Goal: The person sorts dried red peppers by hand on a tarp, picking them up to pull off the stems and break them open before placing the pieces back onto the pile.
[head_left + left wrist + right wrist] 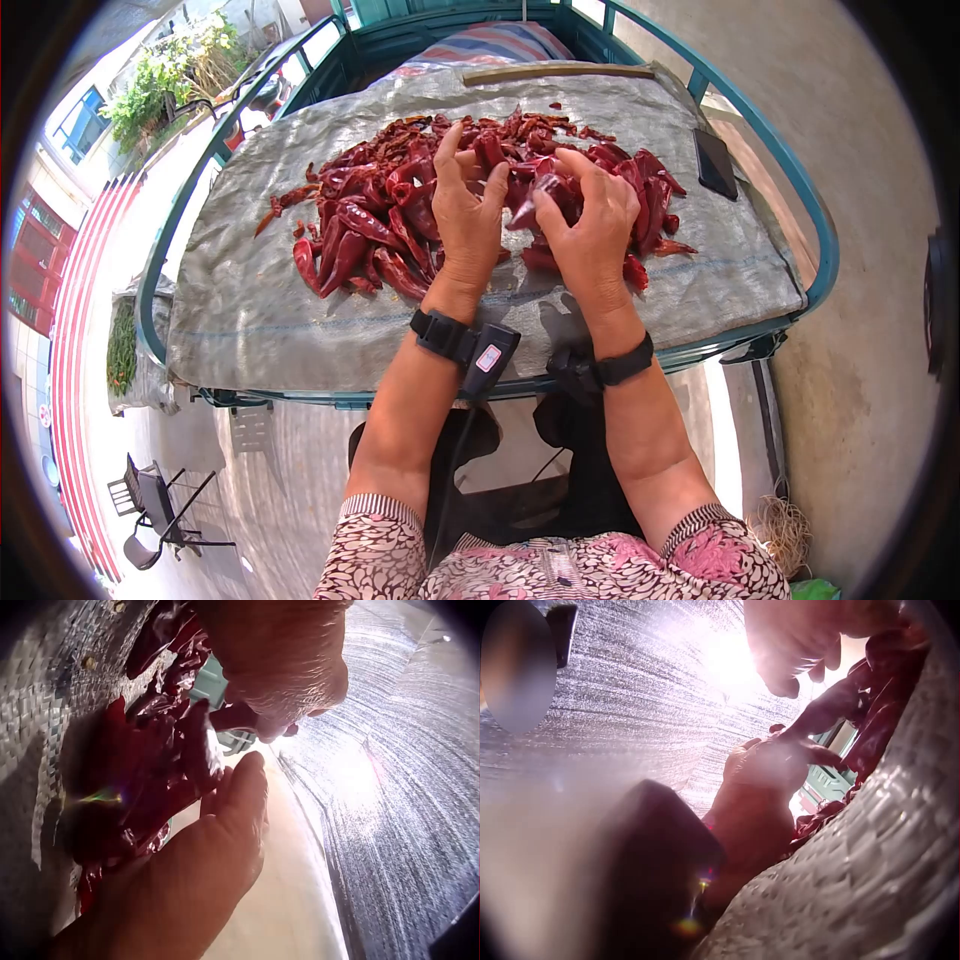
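A heap of dried red chili peppers (375,225) lies on a grey woven sheet (250,300). Over the heap's near side is my left hand (465,220), index finger raised and thumb apart, with no pepper visible between them. To its right, my right hand (597,220) pinches a dark red chili pepper (549,190), blurred, between thumb and fingers. The left wrist view has the left hand (281,660) above and the right hand (202,862) below, beside glossy peppers (135,780). In the right wrist view the left hand (757,780) faces the right hand (817,637).
The sheet covers the bed of a teal cart with metal rails (800,200). A black phone (714,163) lies on its right side, and a wooden strip (560,73) along its far edge. A folding chair (160,510) stands on the ground at left.
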Tool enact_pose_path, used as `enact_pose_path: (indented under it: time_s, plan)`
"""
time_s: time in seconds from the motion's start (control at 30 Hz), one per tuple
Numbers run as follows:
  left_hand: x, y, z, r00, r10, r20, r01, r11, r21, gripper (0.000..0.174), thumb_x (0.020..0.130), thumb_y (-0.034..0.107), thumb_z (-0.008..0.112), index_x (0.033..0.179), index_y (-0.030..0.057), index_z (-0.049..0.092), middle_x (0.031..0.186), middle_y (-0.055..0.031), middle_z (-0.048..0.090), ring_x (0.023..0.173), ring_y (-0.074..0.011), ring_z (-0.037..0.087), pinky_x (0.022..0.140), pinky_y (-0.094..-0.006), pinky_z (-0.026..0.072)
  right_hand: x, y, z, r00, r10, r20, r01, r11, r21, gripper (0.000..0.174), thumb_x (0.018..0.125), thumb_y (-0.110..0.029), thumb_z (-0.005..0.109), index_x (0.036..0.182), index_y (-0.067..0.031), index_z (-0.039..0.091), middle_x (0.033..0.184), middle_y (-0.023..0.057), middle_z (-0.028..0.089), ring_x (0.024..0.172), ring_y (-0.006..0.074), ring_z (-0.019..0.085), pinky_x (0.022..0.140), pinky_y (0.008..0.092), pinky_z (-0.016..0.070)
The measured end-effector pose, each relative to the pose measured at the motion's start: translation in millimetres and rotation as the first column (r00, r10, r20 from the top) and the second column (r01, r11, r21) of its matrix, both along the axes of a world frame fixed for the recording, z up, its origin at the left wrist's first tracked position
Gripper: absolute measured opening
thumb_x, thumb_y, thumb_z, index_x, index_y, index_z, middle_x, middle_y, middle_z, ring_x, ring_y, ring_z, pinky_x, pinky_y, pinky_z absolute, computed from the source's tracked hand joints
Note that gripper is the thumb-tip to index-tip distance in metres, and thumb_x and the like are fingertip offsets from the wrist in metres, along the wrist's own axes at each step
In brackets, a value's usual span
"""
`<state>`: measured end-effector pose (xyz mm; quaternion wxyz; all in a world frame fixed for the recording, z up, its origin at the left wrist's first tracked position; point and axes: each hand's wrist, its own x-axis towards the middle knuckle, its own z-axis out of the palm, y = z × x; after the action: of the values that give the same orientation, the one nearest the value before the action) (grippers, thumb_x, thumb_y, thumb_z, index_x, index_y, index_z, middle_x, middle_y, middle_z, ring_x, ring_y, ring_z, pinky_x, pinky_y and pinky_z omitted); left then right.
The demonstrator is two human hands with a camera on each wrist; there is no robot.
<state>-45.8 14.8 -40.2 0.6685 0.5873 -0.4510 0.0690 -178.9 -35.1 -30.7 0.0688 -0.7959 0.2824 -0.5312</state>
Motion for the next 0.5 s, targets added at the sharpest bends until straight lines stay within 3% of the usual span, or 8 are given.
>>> enact_pose_path:
  time_s: [0.07,0.17,0.2,0.3,0.33,0.4,0.43,0.5]
  plan:
    - [-4.5,0.2,2.1,0.996,-0.085,-0.039,0.082,0.993,-0.083,0.051,0.093,0.013,0.073,0.139,0.0065,0.051,0.098,-0.0045,0.065,0.085,-0.0108,0.062,0.075,-0.0265,0.0527,2.1,5.1,0.7,0.997,0.018,-0.075,-0.019,1.000,-0.015,0.061,0.081,-0.021,0.077,0.137,-0.0143,0.054,0.112,0.0025,0.067,0.114,0.0233,0.057,0.112,0.0494,0.0283]
    - [-0.7,-1.0,0.8,0.948,-0.268,-0.173,0.274,0.962,0.010,0.032,0.097,0.014,0.068,0.127,0.0043,0.061,0.092,-0.0025,0.066,0.086,-0.0095,0.062,0.074,-0.0249,0.0522,4.7,5.0,-2.1,0.992,0.028,-0.121,-0.027,1.000,0.004,0.070,0.080,-0.022,0.079,0.143,-0.0154,0.048,0.106,0.0021,0.069,0.111,0.0225,0.058,0.111,0.0505,0.0283]
    - [-4.9,1.4,3.9,0.975,-0.193,-0.109,0.200,0.979,0.050,0.018,0.100,0.016,0.064,0.112,0.0033,0.069,0.090,-0.0039,0.069,0.086,-0.0157,0.064,0.076,-0.0287,0.0522,3.8,2.5,-4.4,0.993,0.019,-0.115,-0.016,0.999,0.032,0.068,0.080,-0.022,0.079,0.141,-0.0156,0.050,0.105,0.0021,0.069,0.110,0.0225,0.058,0.111,0.0500,0.0286]
    - [11.4,-5.1,-3.3,0.918,0.177,0.356,-0.197,0.980,0.021,0.015,0.100,0.014,0.062,0.108,0.0044,0.070,0.092,-0.0065,0.071,0.089,-0.0241,0.064,0.079,-0.0333,0.0510,2.1,1.2,-2.9,0.997,-0.024,-0.072,0.032,0.992,0.121,0.061,0.081,-0.020,0.077,0.138,-0.0157,0.054,0.103,0.0016,0.069,0.108,0.0229,0.059,0.110,0.0482,0.0298]
    - [10.9,0.6,-2.7,0.909,0.265,0.320,-0.340,0.918,0.203,0.015,0.094,0.016,0.067,0.105,0.0086,0.072,0.108,-0.0110,0.070,0.106,-0.0307,0.059,0.090,-0.0422,0.0456,1.8,1.4,-1.8,0.998,-0.042,-0.054,0.049,0.987,0.152,0.058,0.082,-0.019,0.077,0.136,-0.0157,0.055,0.102,0.0014,0.069,0.107,0.0230,0.059,0.110,0.0475,0.0303]
    - [12.3,1.4,-10.2,0.775,0.401,0.488,-0.563,0.789,0.246,0.018,0.089,0.019,0.069,0.105,0.0117,0.073,0.120,-0.0120,0.065,0.118,-0.0315,0.053,0.098,-0.0463,0.0398,2.0,-0.2,-3.4,0.995,-0.076,-0.058,0.084,0.984,0.158,0.054,0.083,-0.018,0.075,0.134,-0.0147,0.057,0.105,0.0023,0.069,0.108,0.0238,0.058,0.109,0.0469,0.0311]
    - [14.2,0.8,-16.8,0.690,0.448,0.569,-0.664,0.705,0.250,0.020,0.086,0.020,0.071,0.105,0.0133,0.074,0.126,-0.0125,0.063,0.124,-0.0319,0.049,0.102,-0.0484,0.0369,2.1,-1.2,-4.5,0.994,-0.092,-0.061,0.101,0.982,0.161,0.051,0.084,-0.018,0.074,0.132,-0.0142,0.058,0.107,0.0028,0.069,0.108,0.0243,0.058,0.109,0.0465,0.0315]
    - [19.9,-2.3,-27.4,0.700,0.342,0.627,-0.657,0.653,0.377,0.029,0.084,0.026,0.071,0.112,0.0172,0.074,0.137,-0.0163,0.056,0.134,-0.0364,0.039,0.109,-0.0552,0.0264,3.0,-4.2,-6.2,0.990,-0.135,0.042,0.130,0.986,0.103,0.049,0.085,-0.017,0.073,0.131,-0.0134,0.058,0.112,0.0041,0.067,0.110,0.0251,0.058,0.109,0.0471,0.0315]
